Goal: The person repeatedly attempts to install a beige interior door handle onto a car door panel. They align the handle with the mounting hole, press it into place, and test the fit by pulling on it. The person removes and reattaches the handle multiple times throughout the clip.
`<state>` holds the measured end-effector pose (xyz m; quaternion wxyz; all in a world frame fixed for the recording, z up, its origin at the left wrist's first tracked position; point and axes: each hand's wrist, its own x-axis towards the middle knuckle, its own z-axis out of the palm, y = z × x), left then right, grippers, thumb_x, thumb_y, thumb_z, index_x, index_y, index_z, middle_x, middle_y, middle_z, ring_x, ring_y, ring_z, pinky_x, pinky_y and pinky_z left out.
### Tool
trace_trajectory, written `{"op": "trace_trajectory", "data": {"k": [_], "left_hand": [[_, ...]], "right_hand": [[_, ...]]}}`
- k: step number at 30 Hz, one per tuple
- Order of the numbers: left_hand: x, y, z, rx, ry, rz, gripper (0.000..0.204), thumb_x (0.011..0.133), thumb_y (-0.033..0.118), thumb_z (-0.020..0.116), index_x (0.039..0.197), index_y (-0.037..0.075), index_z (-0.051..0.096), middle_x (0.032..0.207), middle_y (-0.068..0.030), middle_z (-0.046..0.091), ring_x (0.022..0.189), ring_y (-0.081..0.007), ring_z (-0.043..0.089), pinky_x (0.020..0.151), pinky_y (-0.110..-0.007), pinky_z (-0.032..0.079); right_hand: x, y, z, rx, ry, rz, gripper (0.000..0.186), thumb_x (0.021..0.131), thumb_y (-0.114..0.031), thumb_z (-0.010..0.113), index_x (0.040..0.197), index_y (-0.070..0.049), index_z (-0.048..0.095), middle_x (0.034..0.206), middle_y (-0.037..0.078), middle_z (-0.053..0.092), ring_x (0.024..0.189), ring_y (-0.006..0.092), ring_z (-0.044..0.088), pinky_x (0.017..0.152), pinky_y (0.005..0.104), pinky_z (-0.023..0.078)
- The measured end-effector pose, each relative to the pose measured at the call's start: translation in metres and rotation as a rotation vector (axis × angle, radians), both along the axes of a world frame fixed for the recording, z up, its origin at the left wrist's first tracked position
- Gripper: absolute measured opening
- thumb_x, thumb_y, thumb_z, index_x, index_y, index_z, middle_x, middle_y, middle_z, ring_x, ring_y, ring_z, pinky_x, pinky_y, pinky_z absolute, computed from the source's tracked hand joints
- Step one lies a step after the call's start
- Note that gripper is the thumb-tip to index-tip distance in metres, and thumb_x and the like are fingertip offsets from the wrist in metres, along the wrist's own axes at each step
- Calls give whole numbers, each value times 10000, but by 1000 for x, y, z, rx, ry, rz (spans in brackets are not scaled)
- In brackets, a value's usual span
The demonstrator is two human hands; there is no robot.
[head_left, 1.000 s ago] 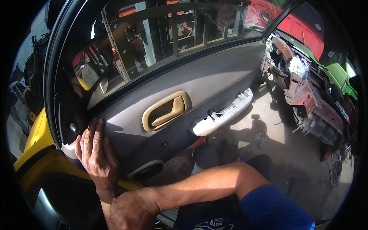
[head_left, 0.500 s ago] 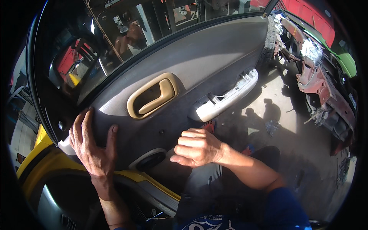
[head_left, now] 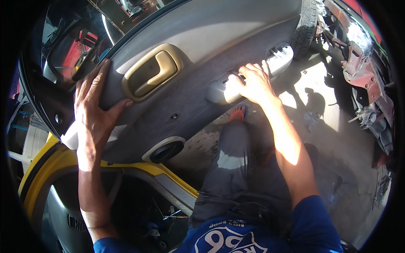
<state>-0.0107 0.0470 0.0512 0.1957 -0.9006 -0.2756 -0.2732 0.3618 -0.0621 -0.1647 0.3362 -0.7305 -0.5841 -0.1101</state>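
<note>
A grey car door panel (head_left: 198,46) stands open before me. My left hand (head_left: 93,110) lies against its front upper corner, fingers spread, the thumb tip by the tan inner door handle (head_left: 168,63). Farther right, a light grey armrest (head_left: 219,93) with open slots along its top juts from the panel. My right hand (head_left: 256,84) rests on the middle of this armrest, its fingers bent over the top edge and partly hiding it. A round speaker (head_left: 168,150) in a pale surround sits low on the panel.
The yellow door sill (head_left: 171,176) and dark car interior lie at lower left. A side mirror (head_left: 71,59) shows beyond the window. On the right are a tyre (head_left: 306,29) and rusty car body parts (head_left: 363,80). My sandalled foot (head_left: 238,113) stands on the concrete floor.
My right hand, a fist held in front of the panel before, has moved up and away onto the armrest. My left hand stays on the panel. The view has shifted somewhat.
</note>
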Motion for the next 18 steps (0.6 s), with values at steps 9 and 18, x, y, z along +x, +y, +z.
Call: {"op": "trace_trajectory", "data": {"k": [9,18], "left_hand": [[-17,2,-7,10,32,-7,865,754,297,975,1530,118,640,1492,-144,677,1350,-343,636,1191,-497,487],[116,-45,8,720,-1013,-332,662,1128,548,458,1530,29,548,1510,-209,596,1429,-327,568,1252,-481,390]], "right_hand": [[-1,-1,-9,104,74,52,303,977,-313,743,925,-14,753,925,125,664,971,327,658,1083,494,437],[-11,-18,-6,47,140,-28,280,947,-307,745,932,-28,761,975,121,692,1023,335,661,1096,507,432]]}}
